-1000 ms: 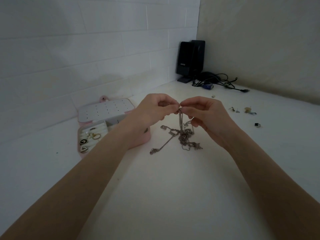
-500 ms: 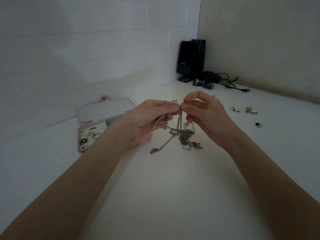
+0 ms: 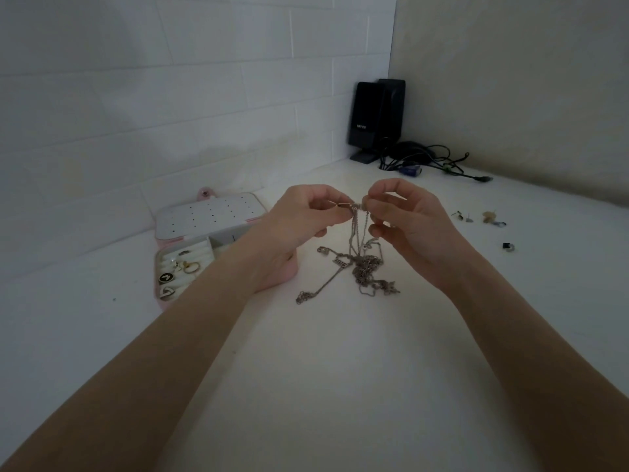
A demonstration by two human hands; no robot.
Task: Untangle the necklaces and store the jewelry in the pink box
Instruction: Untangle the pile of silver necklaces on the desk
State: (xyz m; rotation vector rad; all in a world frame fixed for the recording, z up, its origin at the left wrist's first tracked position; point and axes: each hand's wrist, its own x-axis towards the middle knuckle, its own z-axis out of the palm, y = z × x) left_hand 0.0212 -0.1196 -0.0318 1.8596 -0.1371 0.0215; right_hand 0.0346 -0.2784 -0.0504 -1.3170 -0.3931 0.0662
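Both hands' fingers [image 3: 335, 212] pinch the necklaces [image 3: 360, 267] up top, tangle dangling below

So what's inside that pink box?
The open pink box shows gold rings and two black-and-white pieces on its cushioned rolls. The left hand and forearm cover its right side, so anything there is hidden.

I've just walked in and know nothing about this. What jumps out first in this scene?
Two hands meet at the centre: the left hand and right hand pinch the top of a tangle of silver chains, whose lower part lies heaped on the white table. To the left sits an open pink box with rings inside. Black speakers stand in the far corner.
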